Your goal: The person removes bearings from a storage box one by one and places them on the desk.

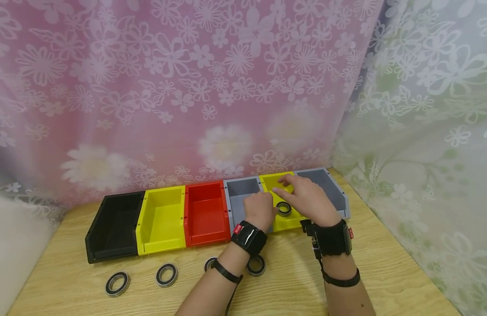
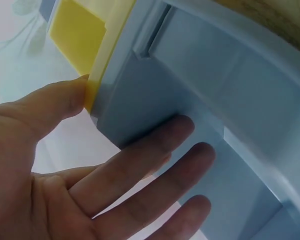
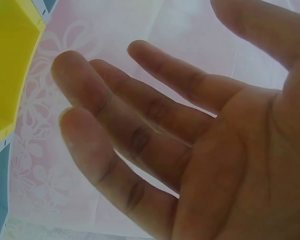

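My left hand (image 1: 260, 210) straddles the side wall between a grey bin (image 1: 243, 186) and the yellow bin (image 1: 271, 181) on its right. In the left wrist view, the thumb presses on the yellow rim (image 2: 92, 92) while the other fingers reach inside the grey bin (image 2: 230, 75), gripping the wall between. Over the same yellow bin hovers my right hand (image 1: 310, 199), fingers spread and slightly bent, nothing in it. A ball bearing (image 1: 289, 209) with a black seal lies in that bin, below the right hand. The right wrist view shows a bare palm.
Farther left in the row are a red bin (image 1: 207, 210), another yellow bin (image 1: 162, 215) and a black bin (image 1: 119, 224). A second grey bin (image 1: 322, 186) ends it on the right. Several bearings (image 1: 174, 274) lie on the wooden table (image 1: 291, 281) in front; the left forearm partly covers one.
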Motion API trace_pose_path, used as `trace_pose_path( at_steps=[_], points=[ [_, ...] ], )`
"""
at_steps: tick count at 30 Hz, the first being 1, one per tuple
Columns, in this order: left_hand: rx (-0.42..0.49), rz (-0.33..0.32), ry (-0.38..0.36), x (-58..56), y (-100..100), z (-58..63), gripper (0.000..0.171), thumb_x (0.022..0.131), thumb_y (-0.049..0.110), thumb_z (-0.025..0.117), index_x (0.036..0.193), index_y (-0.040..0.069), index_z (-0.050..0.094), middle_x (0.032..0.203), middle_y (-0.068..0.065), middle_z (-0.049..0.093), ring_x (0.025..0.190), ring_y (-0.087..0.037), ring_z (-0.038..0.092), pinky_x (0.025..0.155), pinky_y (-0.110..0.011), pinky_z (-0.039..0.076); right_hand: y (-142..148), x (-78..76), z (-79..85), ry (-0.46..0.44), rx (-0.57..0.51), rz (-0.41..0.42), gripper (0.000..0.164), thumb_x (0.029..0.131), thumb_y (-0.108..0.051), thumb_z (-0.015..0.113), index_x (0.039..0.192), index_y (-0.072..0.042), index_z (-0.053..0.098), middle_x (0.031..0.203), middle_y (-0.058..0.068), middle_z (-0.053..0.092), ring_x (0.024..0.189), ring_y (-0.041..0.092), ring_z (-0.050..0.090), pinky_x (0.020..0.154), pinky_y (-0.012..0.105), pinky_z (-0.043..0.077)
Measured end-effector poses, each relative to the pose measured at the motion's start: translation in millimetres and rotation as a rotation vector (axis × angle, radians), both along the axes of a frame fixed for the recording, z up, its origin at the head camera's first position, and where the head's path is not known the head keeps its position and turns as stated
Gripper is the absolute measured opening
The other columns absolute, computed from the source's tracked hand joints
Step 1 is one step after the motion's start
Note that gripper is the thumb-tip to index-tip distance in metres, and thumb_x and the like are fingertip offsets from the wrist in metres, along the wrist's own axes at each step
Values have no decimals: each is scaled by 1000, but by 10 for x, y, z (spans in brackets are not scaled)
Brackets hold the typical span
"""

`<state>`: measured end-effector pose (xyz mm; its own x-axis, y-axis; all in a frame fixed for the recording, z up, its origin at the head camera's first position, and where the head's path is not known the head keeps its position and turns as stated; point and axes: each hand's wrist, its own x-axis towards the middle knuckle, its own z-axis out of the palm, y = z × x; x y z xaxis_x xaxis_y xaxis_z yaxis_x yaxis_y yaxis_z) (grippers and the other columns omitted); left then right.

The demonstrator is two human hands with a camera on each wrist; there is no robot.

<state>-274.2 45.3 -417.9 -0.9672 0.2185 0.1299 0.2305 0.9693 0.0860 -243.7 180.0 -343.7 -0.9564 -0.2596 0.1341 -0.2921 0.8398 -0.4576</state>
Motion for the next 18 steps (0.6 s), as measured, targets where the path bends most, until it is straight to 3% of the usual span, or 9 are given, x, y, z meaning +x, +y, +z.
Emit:
trace_pose_path(
  at_steps=[9,18],
  points=[
    [31,2,-46,5,0,-23,37,90,50,78,82,14,74,62,2,54,58,-15,58,50,-31,45,-40,-103,-96,55,7,-22,38,101,-27,69,134,-7,64,110,12,73,85,25,67,67,36,55],
    [59,21,-65,0,11,-48,37,90,49,78,79,13,74,65,0,57,60,-16,59,50,-33,46,-47,-375,-384,-57,79,-49,38,99,-16,71,134,-5,66,124,20,69,99,35,69,79,45,57]
  ],
)
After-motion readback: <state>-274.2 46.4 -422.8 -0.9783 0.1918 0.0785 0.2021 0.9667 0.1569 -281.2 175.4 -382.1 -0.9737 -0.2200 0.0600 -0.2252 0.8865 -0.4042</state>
